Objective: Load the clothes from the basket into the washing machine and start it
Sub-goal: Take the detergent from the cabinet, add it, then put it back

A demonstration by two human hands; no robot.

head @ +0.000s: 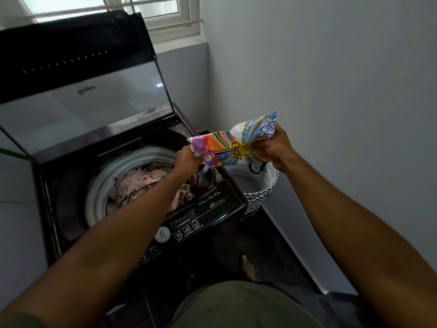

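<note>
I hold a crinkled, rainbow-striped plastic detergent packet (233,144) in both hands above the right front corner of a dark maroon top-loading washing machine (227,210). The packet's long axis runs nearly level from left to right, rising slightly toward the right, so that one end points at the open tub and the other at the grey wall (331,91). My left hand (186,159) is closed in a pinch on the purple-and-red left end of the packet, and my right hand (272,146) is wrapped tight around the bunched neck near its right end, with the top flaring out above my fingers. The machine's tinted glass lid (89,102) stands raised and leans back toward the window (142,10). Striped cream-and-red clothes (137,183) lie heaped inside the white-rimmed drum (99,183), well to the left of and below the packet. The black-and-white zigzag woven laundry basket (257,192) sits on the dark floor (272,245) just beside the machine's right side, in the corner under my right hand, its white inside showing. The black control panel (196,221) runs along the machine's front edge beneath my left forearm.
</note>
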